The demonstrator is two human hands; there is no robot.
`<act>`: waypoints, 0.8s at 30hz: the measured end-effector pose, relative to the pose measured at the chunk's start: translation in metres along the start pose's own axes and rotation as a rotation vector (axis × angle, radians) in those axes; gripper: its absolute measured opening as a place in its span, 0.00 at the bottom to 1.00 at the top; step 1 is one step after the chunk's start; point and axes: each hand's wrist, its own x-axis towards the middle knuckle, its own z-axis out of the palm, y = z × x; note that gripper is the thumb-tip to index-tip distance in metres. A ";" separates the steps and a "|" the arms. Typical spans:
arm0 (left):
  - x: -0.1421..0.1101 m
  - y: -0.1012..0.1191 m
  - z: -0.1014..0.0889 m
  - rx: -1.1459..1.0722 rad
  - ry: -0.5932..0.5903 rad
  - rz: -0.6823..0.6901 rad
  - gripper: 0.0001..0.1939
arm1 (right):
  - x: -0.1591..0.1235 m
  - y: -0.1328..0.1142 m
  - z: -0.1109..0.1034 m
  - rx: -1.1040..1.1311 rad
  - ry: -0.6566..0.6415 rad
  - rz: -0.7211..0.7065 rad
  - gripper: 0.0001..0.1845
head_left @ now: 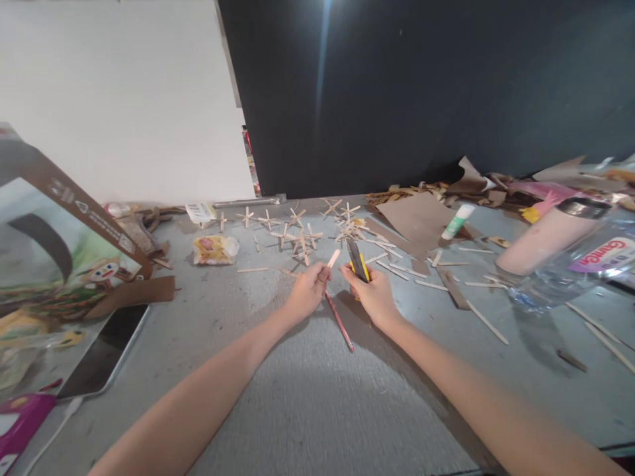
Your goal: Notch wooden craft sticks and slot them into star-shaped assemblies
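Between the fingers of my left hand is a short wooden craft stick, its rounded end pointing up and away. My right hand is closed around a yellow and black utility knife; I cannot make out its blade. The two hands are close together but apart. A red patterned pencil lies on the grey table just below my left fingers. Beyond the hands stand several star shapes made of crossed craft sticks.
Loose craft sticks and cardboard lie to the right, with a glue stick, a pink tumbler and a plastic bottle. Leftward are a snack packet, a phone and a printed bag. A dark panel stands behind.
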 end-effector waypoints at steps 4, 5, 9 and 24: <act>-0.001 0.002 0.000 0.061 -0.088 0.094 0.13 | -0.005 -0.005 0.006 0.123 -0.070 0.064 0.26; -0.001 0.002 -0.001 0.069 -0.084 0.101 0.13 | -0.005 -0.006 0.007 0.144 -0.072 0.071 0.27; -0.002 0.006 -0.002 0.090 -0.090 0.115 0.13 | -0.005 -0.006 0.008 0.194 -0.068 0.084 0.26; -0.003 0.008 -0.004 0.054 -0.141 0.101 0.16 | 0.000 -0.004 0.006 0.247 -0.165 0.123 0.27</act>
